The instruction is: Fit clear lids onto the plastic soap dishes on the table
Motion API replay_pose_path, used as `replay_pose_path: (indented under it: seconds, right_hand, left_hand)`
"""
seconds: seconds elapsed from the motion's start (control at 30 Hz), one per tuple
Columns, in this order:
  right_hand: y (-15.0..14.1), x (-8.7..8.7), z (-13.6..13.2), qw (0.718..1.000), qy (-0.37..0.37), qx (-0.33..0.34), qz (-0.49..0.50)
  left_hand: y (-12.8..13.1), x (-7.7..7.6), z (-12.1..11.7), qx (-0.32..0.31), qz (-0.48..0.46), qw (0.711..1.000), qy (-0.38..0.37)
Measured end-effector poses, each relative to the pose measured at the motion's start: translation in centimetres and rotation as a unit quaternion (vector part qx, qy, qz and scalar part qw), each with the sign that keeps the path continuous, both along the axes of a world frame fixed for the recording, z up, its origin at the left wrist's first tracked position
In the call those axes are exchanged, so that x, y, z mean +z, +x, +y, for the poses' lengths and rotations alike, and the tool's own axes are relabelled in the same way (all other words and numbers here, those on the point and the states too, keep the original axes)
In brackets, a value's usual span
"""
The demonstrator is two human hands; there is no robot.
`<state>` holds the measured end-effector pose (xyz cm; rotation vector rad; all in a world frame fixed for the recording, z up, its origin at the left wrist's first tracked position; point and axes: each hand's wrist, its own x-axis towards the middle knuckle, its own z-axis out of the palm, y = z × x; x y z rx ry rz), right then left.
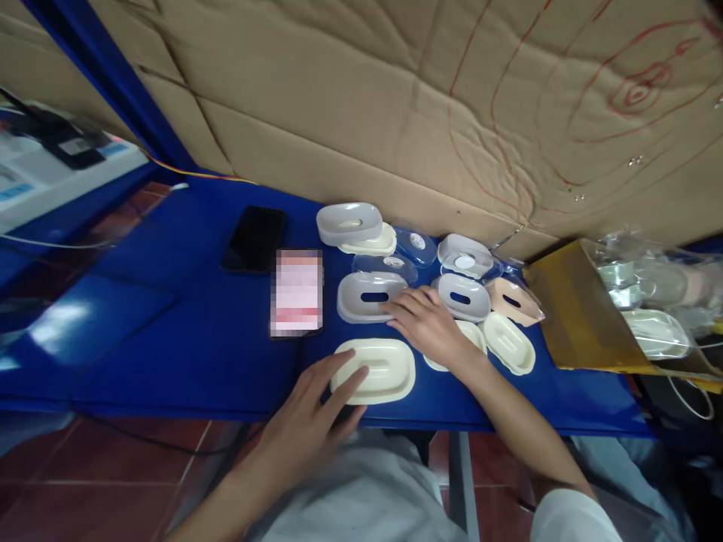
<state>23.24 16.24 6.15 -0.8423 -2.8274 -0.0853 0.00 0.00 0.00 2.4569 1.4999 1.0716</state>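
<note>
My left hand (316,418) lies with fingers spread on the near left edge of a cream oval plastic tray (384,369) at the front of the blue table (186,339). My right hand (426,324) rests flat, fingers stretched toward a grey oval tray with a slot (361,297). Its wrist covers part of another cream tray (471,335). Around them lie more oval pieces: a grey one (464,296), a pinkish one (513,299), a cream one (509,342), and a stacked grey tray (349,223) further back.
A black phone (254,238) and a second phone with a lit screen (297,292) lie left of the trays. Clear plastic lids (416,246) sit at the back. A yellow-brown box (581,316) with bagged parts stands at the right. Cardboard sheets (429,105) back the table.
</note>
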Motion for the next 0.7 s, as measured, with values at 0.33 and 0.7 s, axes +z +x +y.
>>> replay_pose_path:
  seconds: [0.33,0.7]
  right_hand:
    - [2.8,1.5,-9.1,0.993,-0.096,0.031,0.055]
    - [3.9,-1.5,-8.6,0.992,-0.074,0.046,0.092]
  left_hand:
    - [-0.3,-1.2,-0.3,0.042,-0.085,0.994,-0.05]
    - [-0.2,-0.5,0.2,-0.016,-0.024,0.998,-0.064]
